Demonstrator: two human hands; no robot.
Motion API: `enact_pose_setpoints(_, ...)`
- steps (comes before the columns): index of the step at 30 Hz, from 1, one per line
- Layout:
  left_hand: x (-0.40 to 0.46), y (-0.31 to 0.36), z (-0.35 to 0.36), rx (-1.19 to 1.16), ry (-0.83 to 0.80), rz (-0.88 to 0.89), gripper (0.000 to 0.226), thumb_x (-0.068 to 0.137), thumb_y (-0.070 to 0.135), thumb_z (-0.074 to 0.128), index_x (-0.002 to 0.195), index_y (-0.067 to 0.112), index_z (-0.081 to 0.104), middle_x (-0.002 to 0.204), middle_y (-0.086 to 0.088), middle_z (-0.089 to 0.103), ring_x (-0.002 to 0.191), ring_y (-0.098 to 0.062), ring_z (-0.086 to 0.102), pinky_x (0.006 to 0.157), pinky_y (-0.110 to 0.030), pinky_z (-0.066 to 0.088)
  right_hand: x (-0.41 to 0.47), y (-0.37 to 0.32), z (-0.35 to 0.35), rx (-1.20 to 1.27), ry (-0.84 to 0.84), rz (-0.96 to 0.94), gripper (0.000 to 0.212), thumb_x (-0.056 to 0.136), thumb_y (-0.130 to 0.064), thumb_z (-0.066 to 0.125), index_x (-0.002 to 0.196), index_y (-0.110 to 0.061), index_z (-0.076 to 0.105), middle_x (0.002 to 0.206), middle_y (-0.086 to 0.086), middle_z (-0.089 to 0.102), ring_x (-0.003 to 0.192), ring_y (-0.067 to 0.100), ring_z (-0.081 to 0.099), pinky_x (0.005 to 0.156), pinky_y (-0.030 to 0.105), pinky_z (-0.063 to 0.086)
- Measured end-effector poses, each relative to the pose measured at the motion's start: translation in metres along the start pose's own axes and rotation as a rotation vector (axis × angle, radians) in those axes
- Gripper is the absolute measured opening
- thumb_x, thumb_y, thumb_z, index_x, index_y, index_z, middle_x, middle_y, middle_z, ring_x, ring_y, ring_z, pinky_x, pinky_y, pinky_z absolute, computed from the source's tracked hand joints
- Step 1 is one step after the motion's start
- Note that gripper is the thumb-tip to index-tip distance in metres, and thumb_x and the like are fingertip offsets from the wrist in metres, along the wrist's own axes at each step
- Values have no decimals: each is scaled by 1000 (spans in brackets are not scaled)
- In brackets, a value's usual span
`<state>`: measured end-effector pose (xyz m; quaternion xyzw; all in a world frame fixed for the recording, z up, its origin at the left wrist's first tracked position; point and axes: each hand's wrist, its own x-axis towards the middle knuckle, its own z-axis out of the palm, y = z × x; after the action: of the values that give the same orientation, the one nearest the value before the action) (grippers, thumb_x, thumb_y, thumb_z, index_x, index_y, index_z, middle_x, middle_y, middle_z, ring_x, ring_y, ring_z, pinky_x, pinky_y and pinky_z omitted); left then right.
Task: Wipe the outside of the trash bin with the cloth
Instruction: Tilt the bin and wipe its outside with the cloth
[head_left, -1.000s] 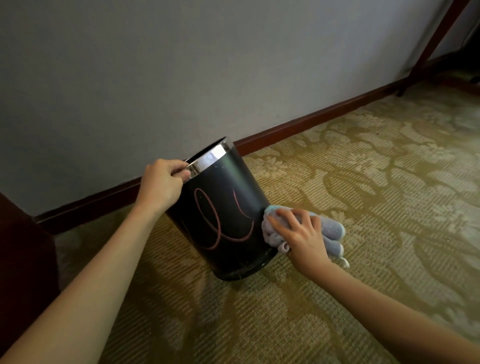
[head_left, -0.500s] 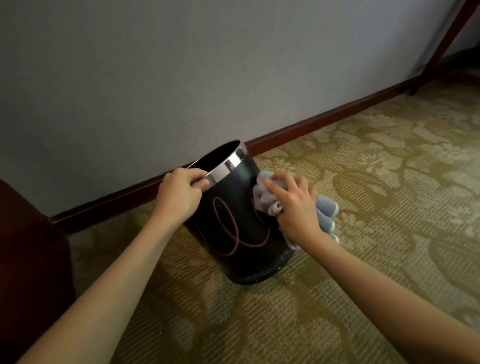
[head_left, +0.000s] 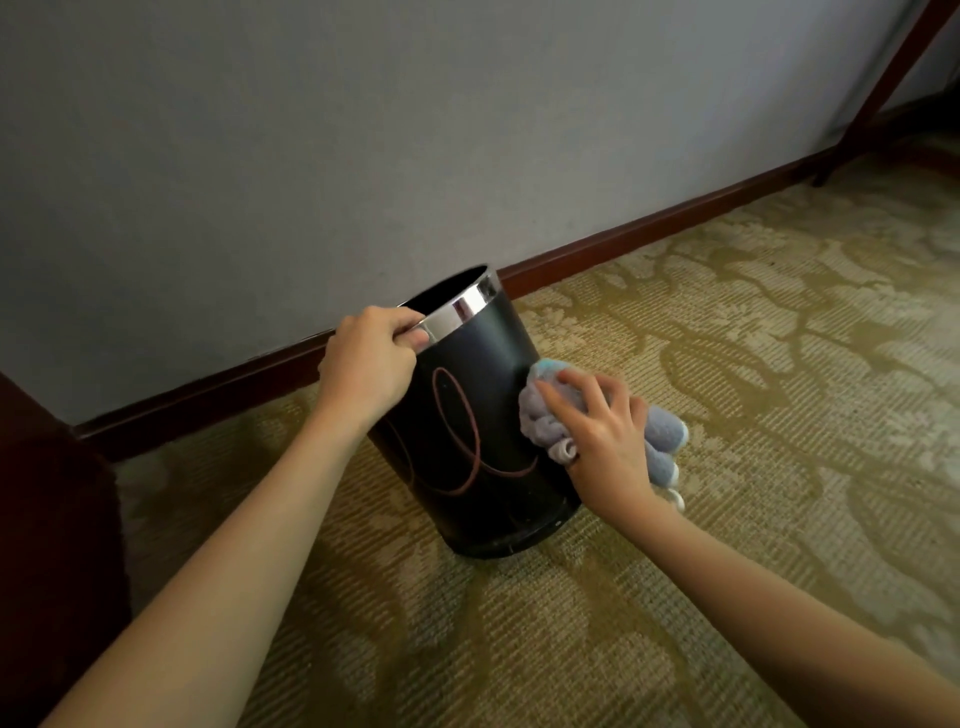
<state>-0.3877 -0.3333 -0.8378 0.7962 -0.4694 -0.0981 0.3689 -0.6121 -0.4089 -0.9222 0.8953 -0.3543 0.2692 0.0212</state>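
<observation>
Both hands are on the job, set apart on opposite flanks of the bin; the left hand (head_left: 371, 364) is curled over the chrome rim (head_left: 470, 306), fingers hooked inside and thumb outside, gripping it fast; the right hand (head_left: 602, 436) presses the cloth (head_left: 543, 423) flat against the right side wall, fingers spread over the bunched fabric and holding it there, about halfway down the wall; a loose tail of the cloth hangs out behind the palm, clear of the carpet as far as I can tell.

Trash bin (head_left: 483, 415): black, with a looping reddish line on its side, standing on the patterned carpet (head_left: 727, 364) near the baseboard (head_left: 649, 236) and grey wall (head_left: 363, 130); it is tilted, mouth leaning away toward the wall and up-left, base nearer the person, so the long axis runs from lower right to upper left in view.

Progress, by my reading: wiping is under way on the right flank; the front face with the looping line, the left side under the gripping hand and the hidden back look yet to be covered, though no dirt is visible to judge by.
</observation>
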Motion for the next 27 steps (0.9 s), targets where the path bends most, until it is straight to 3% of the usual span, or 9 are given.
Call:
enact_pose_setpoints(5, 4, -7, -3, -32, 32, -43, 15, 91, 21, 56, 95, 23, 71, 89, -2, 71, 91, -27, 64, 83, -47, 53, -37, 24, 10, 22, -116, 57, 67, 73, -5, 71, 134, -26, 53, 133, 8, 52, 112, 36, 46, 87, 49, 36)
enact_pose_setpoints(12, -3, 6, 9, 14, 55, 48, 18, 91, 22, 57, 104, 20, 70, 95, -2, 71, 93, -25, 63, 80, -42, 51, -32, 23, 5, 9, -176, 211, 61, 80, -5, 58, 134, -31, 51, 135, -1, 48, 115, 27, 39, 90, 44, 31)
enact_pose_setpoints(21, -11, 26, 20, 72, 30, 80, 14, 92, 23, 55, 99, 25, 68, 90, -1, 69, 89, -27, 60, 72, -41, 49, 58, -20, -22, 164, 107, 212, 73, 67, 9, 48, 132, -25, 53, 130, 0, 48, 109, 29, 38, 81, 37, 24)
enact_pose_setpoints(27, -10, 21, 18, 82, 3, 75, 16, 93, 25, 54, 101, 26, 68, 91, -1, 68, 92, -29, 59, 73, -42, 49, 30, -16, -9, 157, 124, 147, 68, 70, 6, 58, 131, -23, 55, 134, 3, 50, 112, 32, 42, 84, 44, 33)
